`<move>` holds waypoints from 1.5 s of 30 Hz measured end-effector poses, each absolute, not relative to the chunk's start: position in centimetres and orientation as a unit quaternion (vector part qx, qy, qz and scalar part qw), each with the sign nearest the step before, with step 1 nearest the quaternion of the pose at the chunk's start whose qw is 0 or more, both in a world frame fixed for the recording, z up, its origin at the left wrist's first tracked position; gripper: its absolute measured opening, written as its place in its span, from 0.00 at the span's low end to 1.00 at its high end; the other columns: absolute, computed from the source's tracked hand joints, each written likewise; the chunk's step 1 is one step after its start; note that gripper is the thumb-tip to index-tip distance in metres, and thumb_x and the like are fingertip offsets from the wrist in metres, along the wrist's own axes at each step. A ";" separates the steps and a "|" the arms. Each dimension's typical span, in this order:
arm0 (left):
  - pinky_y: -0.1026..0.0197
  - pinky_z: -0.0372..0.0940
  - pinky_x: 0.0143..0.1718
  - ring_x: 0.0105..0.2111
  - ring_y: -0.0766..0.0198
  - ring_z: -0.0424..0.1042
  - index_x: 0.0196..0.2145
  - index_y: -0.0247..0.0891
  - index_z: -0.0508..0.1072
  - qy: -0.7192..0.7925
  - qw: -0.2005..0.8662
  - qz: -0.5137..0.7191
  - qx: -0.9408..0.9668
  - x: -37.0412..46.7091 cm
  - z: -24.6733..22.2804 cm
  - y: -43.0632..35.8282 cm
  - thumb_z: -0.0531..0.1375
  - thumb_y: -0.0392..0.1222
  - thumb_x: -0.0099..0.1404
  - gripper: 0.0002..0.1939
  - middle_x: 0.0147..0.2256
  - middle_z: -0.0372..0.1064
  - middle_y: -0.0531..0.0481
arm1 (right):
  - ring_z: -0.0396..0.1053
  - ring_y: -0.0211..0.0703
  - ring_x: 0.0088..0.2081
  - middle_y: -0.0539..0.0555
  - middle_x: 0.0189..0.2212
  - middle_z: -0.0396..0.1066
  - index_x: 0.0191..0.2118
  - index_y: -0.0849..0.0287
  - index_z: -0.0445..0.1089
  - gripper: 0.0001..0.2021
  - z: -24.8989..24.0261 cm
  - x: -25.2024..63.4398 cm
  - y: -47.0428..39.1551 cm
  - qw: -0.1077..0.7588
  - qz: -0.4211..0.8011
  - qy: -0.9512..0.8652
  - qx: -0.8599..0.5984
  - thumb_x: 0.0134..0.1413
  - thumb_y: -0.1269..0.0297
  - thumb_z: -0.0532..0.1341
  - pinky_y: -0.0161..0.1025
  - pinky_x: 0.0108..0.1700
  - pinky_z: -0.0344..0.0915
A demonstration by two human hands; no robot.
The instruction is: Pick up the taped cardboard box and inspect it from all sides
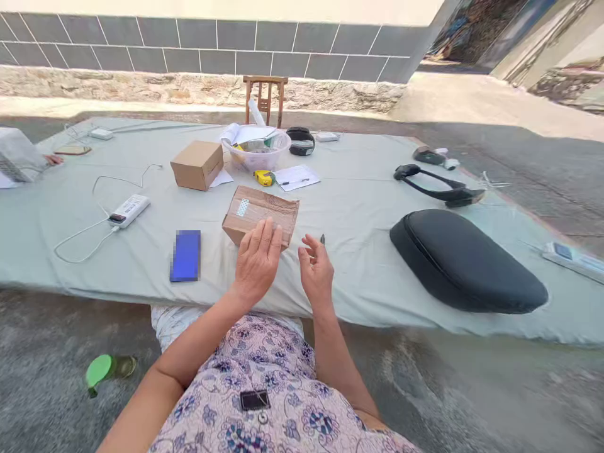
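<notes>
Plenty is laid out across a cloth-covered worktop (361, 277), where, at left, a white power strip (131, 210) is trailed by a looped cable (75, 242) that could be snagged by a passing arm and the strip dragged along. Next, a blue flat item (185, 257), its details blurred, is placed near the front edge, from which it might be knocked by a careless elbow. At centre, a creased cardboard box (264, 204) is covered in part by the left hand (258, 251), laid on its top with fingers extended and nothing gripped; were weight leaned there, the top might be caved in or the box slid. Just beside it, the right hand (315, 267) is held with fingers loosely curled; whether the dark-tipped object (323, 239) by its fingers is gripped cannot be told, and skin could be nicked if that tip is sharp. Farther right, a black padded piece (465, 258) is set, well apart
</notes>
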State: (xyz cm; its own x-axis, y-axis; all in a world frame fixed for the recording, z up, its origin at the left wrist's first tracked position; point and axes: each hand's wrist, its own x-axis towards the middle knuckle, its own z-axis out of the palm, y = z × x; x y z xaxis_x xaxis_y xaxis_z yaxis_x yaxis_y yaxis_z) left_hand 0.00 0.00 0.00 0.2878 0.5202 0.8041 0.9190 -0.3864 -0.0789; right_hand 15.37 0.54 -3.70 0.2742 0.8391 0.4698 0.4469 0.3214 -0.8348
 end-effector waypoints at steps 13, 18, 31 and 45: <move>0.49 0.56 0.61 0.58 0.53 0.71 0.49 0.42 0.77 -0.452 0.180 -0.442 -0.753 -1.3 0.3 2.4 0.55 0.43 0.72 0.13 0.56 0.74 0.42 | 0.69 0.48 0.53 0.57 0.47 0.69 0.41 0.53 0.70 0.06 -2.0 11.9 2.7 0.633 0.023 -0.633 -0.445 0.65 0.58 0.59 0.44 0.44 0.74; 0.37 0.46 0.67 0.69 0.44 0.53 0.41 0.44 0.80 -0.509 0.105 -0.522 -0.676 -3.6 0.4 4.2 0.58 0.52 0.69 0.14 0.66 0.61 0.41 | 0.68 0.46 0.53 0.58 0.49 0.68 0.42 0.52 0.69 0.08 -1.5 12.6 4.3 0.627 0.053 -0.639 -0.443 0.66 0.56 0.56 0.40 0.40 0.74; 0.48 0.60 0.64 0.66 0.51 0.58 0.46 0.42 0.77 -0.521 -0.082 -0.542 -0.654 -4.6 1.5 9.4 0.57 0.53 0.70 0.16 0.65 0.56 0.39 | 0.64 0.48 0.46 0.54 0.41 0.63 0.37 0.54 0.60 0.24 0.6 9.7 9.9 0.589 0.036 -0.580 -0.561 0.48 0.40 0.66 0.44 0.43 0.69; 0.52 0.55 0.67 0.68 0.56 0.56 0.58 0.45 0.71 -0.459 -0.136 -0.591 -0.650 -6.1 -0.1 10.7 0.49 0.58 0.73 0.24 0.67 0.58 0.45 | 0.67 0.46 0.48 0.58 0.44 0.66 0.42 0.54 0.69 0.17 -1.4 11.7 11.0 0.647 0.079 -0.613 -0.447 0.68 0.49 0.49 0.44 0.45 0.70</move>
State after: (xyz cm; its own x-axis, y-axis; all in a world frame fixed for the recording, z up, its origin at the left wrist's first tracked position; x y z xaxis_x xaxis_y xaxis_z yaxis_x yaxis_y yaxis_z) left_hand -6.05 10.69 -0.06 -0.1195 0.7560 0.6436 0.4355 -0.5426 0.7183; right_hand 11.66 10.96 -1.40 0.2372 0.6489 0.7230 0.4452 0.5888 -0.6746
